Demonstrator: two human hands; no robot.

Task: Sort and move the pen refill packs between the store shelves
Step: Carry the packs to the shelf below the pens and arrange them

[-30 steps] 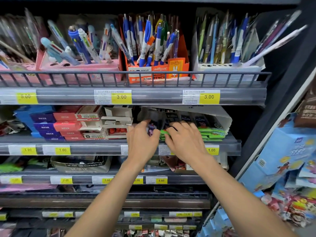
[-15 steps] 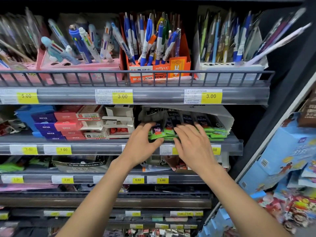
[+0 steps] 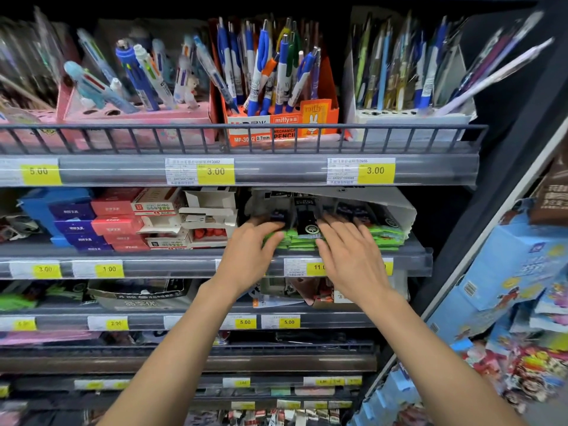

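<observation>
A tall store shelving unit fills the aisle, dim toward the back; its second shelf (image 3: 172, 256), the grey one with yellow price tags along the lip, is where the person works. On that shelf, toward its right end, the pen refill packs (image 3: 302, 238) lie in a low stack of green and black sleeves under a torn white carton flap (image 3: 390, 204); the left hand (image 3: 249, 256) rests on the stack's left edge with fingers nearly straight, gripping nothing I can see; the right hand (image 3: 353, 256) lies flat over the packs, fingers spread and relaxed. Left of the packs on the same shelf sit red and blue boxes (image 3: 92, 222); above the shelf an orange pencil display (image 3: 282, 124) stands behind a wire rail; right of the shelf blue cartons (image 3: 507, 272) lean. The fingertips hide part of the stack; the printing on the packs is blurred; lower shelves fade into shadow.
</observation>
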